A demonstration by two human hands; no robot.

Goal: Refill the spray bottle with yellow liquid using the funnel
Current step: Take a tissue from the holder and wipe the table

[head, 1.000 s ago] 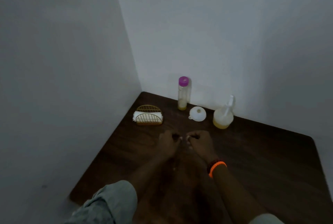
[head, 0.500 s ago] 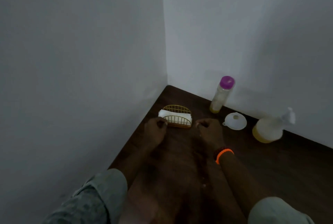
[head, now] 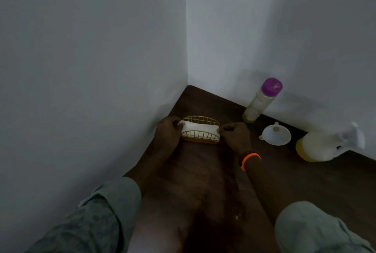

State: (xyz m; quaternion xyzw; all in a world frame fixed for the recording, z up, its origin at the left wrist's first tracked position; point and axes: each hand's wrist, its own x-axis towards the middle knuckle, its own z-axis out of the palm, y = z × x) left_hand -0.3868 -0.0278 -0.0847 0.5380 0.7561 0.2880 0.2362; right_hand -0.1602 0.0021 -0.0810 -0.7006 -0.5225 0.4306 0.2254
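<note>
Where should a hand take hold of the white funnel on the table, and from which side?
Pinch the funnel at its wide rim, coming from above on the near side. It sits bowl down, spout up, with the small tab toward the right hand; the short spout probably gives less to hold.

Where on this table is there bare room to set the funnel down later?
Bare wood lies in front of the funnel and spray bottle, right of the right hand. It is crowded along the wall: purple-capped bottle, funnel, spray bottle. Both hands, left hand included, flank the napkin holder.
</note>
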